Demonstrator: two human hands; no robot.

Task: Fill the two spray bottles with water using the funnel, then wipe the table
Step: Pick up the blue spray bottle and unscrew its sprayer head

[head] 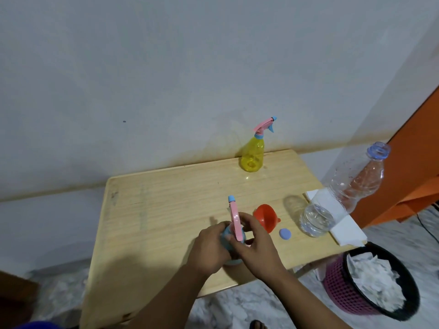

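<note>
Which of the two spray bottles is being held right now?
The blue spray bottle at the table's near edge: left hand and right hand grip it. The yellow spray bottle stands untouched by the wall.

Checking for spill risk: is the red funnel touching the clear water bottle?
Apart. The head view shows bare table between the red funnel and the clear water bottle, with the blue cap lying near the gap.

Between the fingers [240, 243] of both hands sits a pale blue spray bottle [226, 235] with a pink trigger head [235, 219] tipped in blue; just right of them an orange-red funnel [264, 218] and a blue cap [284, 233]; far beyond them a clear yellow spray bottle [253, 155], pink-and-blue topped, on the light wood-grain table [166, 205]; a purple mesh basket [342, 293], black-rimmed, holds white paper
</note>
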